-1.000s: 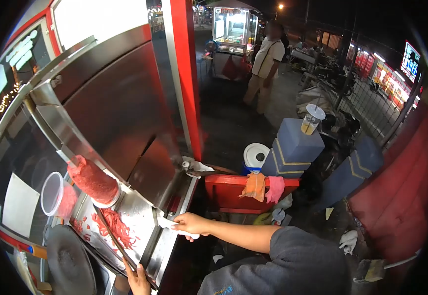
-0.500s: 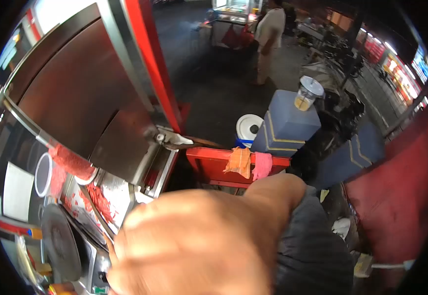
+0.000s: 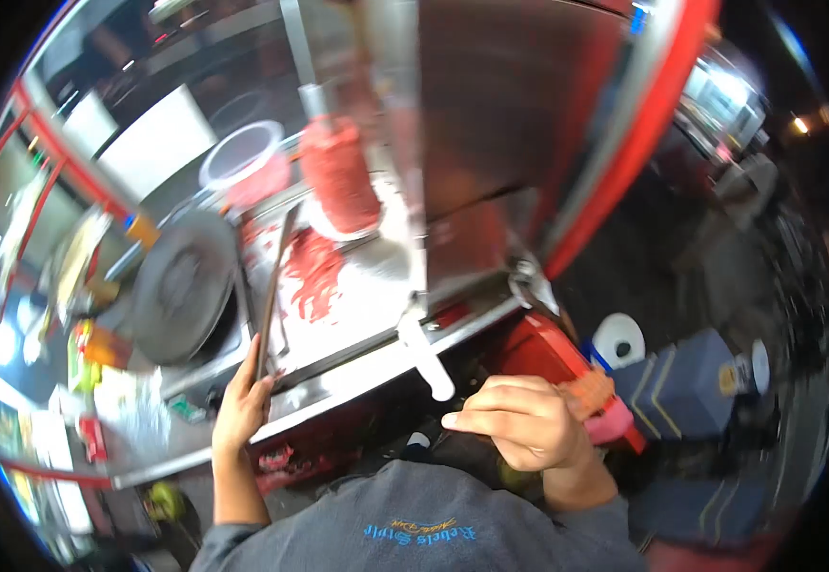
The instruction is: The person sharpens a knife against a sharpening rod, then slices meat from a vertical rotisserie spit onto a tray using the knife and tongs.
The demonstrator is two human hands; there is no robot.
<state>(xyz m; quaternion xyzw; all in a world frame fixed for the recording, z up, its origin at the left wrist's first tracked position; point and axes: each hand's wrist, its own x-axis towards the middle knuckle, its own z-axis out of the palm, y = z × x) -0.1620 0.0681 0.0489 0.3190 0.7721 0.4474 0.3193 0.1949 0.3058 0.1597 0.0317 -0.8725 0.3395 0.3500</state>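
Note:
My left hand [image 3: 244,405] is closed around the lower end of a long, thin, brown stick-like tool [image 3: 276,286], which slants up over the metal tray [image 3: 386,286]. Shaved red meat [image 3: 314,281] lies on that tray, below a cone of red meat [image 3: 338,176] on an upright spit. In front of my chest, my right hand [image 3: 524,422] has its fingers pinched together; whatever they hold, if anything, I cannot make out. Near its fingertips, a white handle [image 3: 426,360] sticks out over the tray's front edge.
A round dark pan [image 3: 186,286] and a clear plastic tub [image 3: 243,157] stand left of the meat. Metal panels [image 3: 510,105] and a red post [image 3: 638,133] rise at the right. Beyond my right hand are cloths [image 3: 591,393] and a blue-grey container [image 3: 686,386].
The view has swung right and down, so the stall's contents shift toward the middle. A hand that filled the foreground has drawn back from the camera; both my hands now show.

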